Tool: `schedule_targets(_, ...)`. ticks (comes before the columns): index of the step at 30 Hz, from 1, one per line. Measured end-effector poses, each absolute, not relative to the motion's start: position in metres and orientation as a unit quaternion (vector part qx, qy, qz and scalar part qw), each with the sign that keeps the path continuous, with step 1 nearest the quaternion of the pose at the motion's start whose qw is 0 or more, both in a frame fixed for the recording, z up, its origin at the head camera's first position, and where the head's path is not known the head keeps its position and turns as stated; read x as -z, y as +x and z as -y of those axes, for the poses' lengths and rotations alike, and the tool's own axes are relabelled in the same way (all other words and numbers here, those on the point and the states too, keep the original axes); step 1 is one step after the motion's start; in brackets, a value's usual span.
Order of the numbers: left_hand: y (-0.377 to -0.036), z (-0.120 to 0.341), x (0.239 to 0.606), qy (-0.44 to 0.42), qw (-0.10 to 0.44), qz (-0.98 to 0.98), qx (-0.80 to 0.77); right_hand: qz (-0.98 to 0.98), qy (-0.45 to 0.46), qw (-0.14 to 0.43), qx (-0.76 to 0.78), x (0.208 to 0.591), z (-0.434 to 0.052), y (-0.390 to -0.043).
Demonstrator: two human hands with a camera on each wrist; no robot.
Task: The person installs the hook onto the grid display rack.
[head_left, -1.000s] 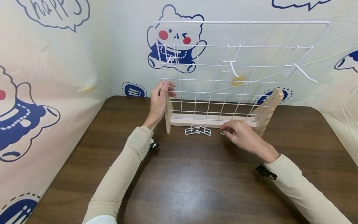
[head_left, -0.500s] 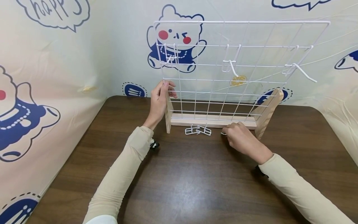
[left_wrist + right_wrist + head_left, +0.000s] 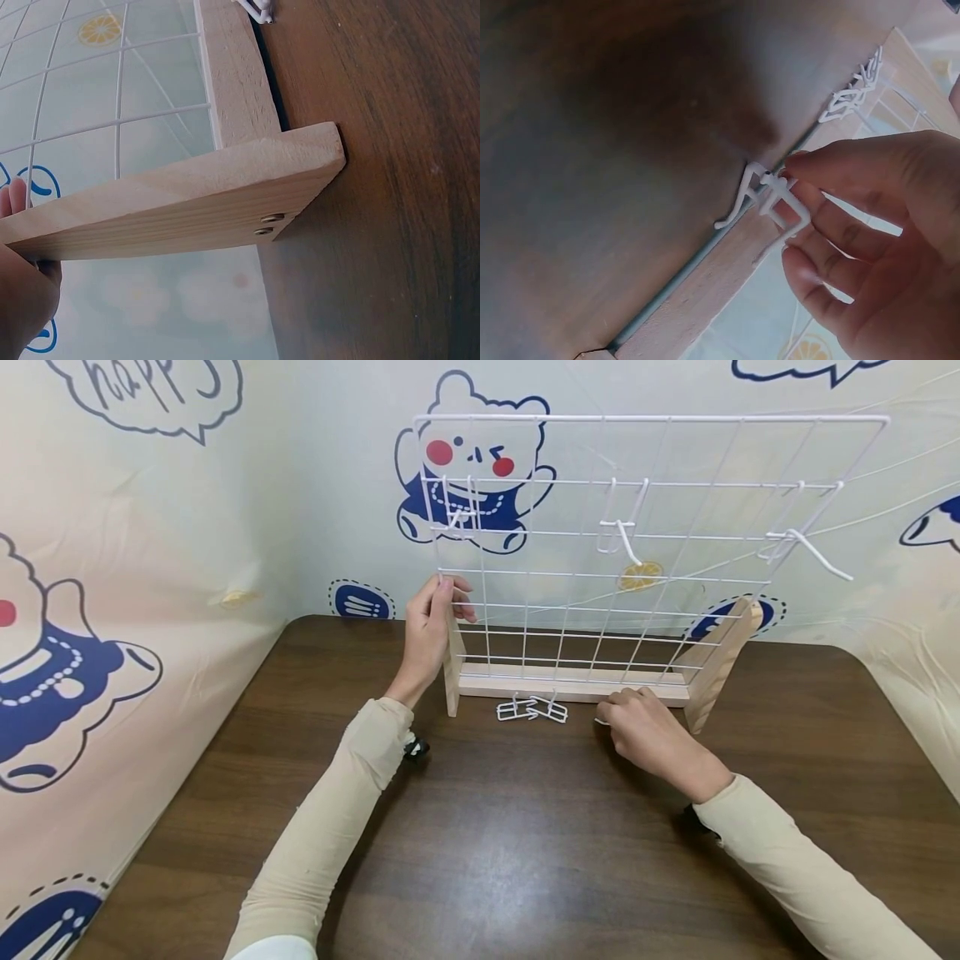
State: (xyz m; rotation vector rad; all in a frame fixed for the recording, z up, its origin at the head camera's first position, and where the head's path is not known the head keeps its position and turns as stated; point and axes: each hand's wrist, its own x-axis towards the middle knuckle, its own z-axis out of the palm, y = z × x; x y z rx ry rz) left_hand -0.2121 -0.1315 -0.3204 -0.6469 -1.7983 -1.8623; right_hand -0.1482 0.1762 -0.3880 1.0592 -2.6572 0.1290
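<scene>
A white wire grid panel (image 3: 600,510) stands upright in a wooden stand (image 3: 570,683) on the dark table. My left hand (image 3: 438,602) grips the panel's left edge just above the stand's left upright (image 3: 187,202); only the palm (image 3: 19,292) shows in the left wrist view. My right hand (image 3: 609,714) rests on the table in front of the base, and its fingertips (image 3: 799,176) pinch a small white wire hook (image 3: 769,196) lying against the wooden base. A few more loose hooks (image 3: 532,710) lie to its left, also seen as hooks (image 3: 853,91) in the right wrist view.
Three white hooks hang on the grid: a left hook (image 3: 457,514), a middle hook (image 3: 619,537) and a right hook (image 3: 806,545). Cartoon-printed backdrop sheets (image 3: 112,568) close in the table (image 3: 525,843) at the back and both sides.
My right hand has slid a little left and closer to the wooden base, with its wrist lower. The left hand and the panel have stayed still.
</scene>
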Motion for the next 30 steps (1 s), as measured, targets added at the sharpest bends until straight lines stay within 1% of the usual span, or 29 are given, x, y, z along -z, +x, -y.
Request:
schedule_targets(18,-0.212,0.131,0.320,-0.234,0.235,0.657,0.677,0.904,0.380,0.136,-0.145,0.381,-0.184,-0.142)
schedule_targets(21,-0.212,0.131,0.320,-0.234,0.236,0.659,0.675,0.906,0.370,0.123,-0.164,0.380,-0.185,-0.140)
schedule_targets(30,-0.213,0.131,0.321,-0.230,0.234,0.657,0.678,0.916,0.319,0.051,-0.239,0.385,-0.190,-0.140)
